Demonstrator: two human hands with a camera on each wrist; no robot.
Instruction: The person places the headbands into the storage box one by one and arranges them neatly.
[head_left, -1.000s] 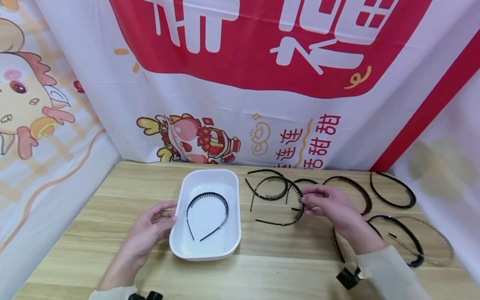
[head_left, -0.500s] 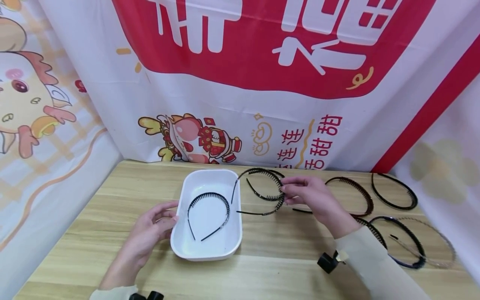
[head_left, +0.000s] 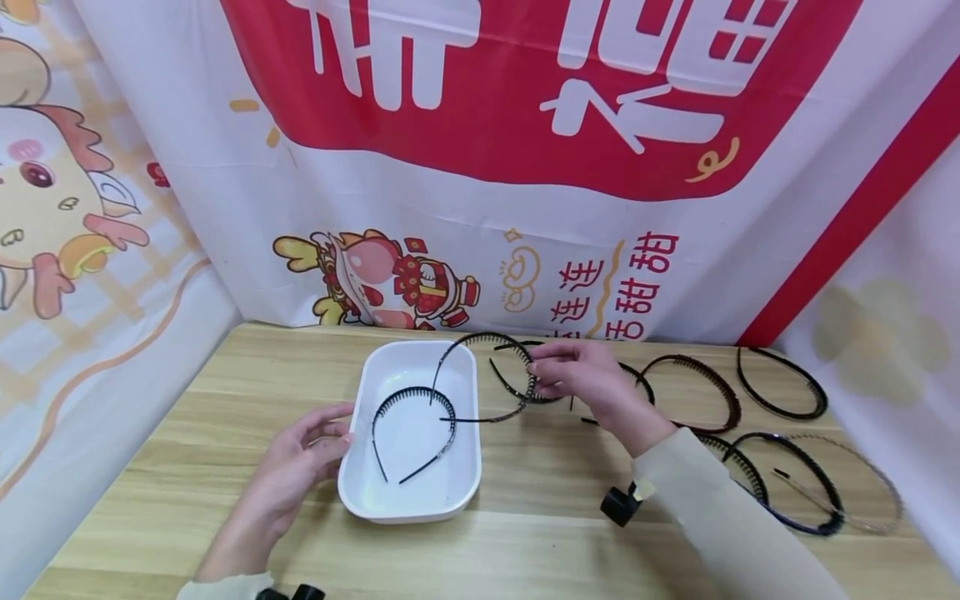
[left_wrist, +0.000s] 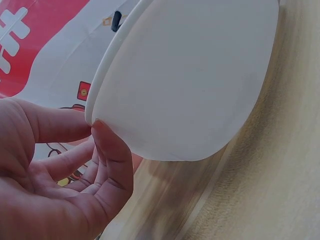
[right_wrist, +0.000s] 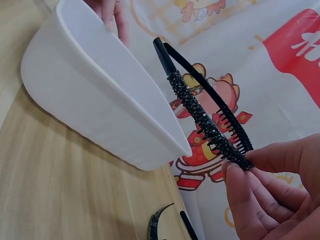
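My left hand [head_left: 303,454] pinches the left rim of a white plastic tub [head_left: 457,492] between thumb and finger, as the left wrist view confirms. Inside the tub lies one black toothed headband [head_left: 416,389]. A second black headband [right_wrist: 192,110], studded with dark sparkling stones and with comb teeth inside, is pinched at its top by my right hand [head_left: 581,383]. Its two ends point left and hang over the tub's right side in the head view. In the right wrist view the held headband stands above the tub's rim, its teeth facing inward.
On the wooden table [head_left: 555,550] right of the tub lie several more headbands, among them a dark brown one [head_left: 708,379], a black one [head_left: 783,408] at the back right and a thin beaded one [head_left: 873,462]. A printed cloth [head_left: 405,192] hangs behind.
My right hand has carried the held headband leftward from the other headbands until its ends overlap the tub. My left hand and the tub have stayed put.
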